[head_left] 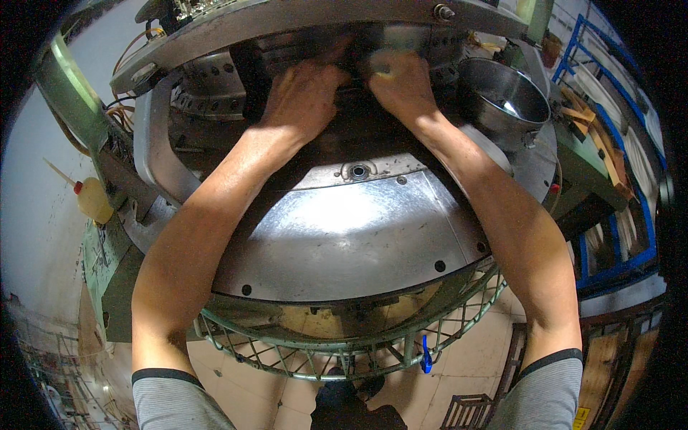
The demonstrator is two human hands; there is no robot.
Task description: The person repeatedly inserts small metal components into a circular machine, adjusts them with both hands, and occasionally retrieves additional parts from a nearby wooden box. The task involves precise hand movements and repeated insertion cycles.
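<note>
- The left hand (304,97) reached under the curved metal beam (315,34), its fingers bent; whether they gripped anything, I could not tell
- The right hand (401,84) was just beside it, knuckles curled and fingertips blurred, so its hold could not be told
- The steel machine (337,247) stood directly before the person, its broad plate between the forearms
- A metal pot (494,120) sat near the right wrist

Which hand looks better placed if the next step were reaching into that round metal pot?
Probably the right hand: it is nearer the metal pot, which stands to its right. The left hand is on its far side.
</note>
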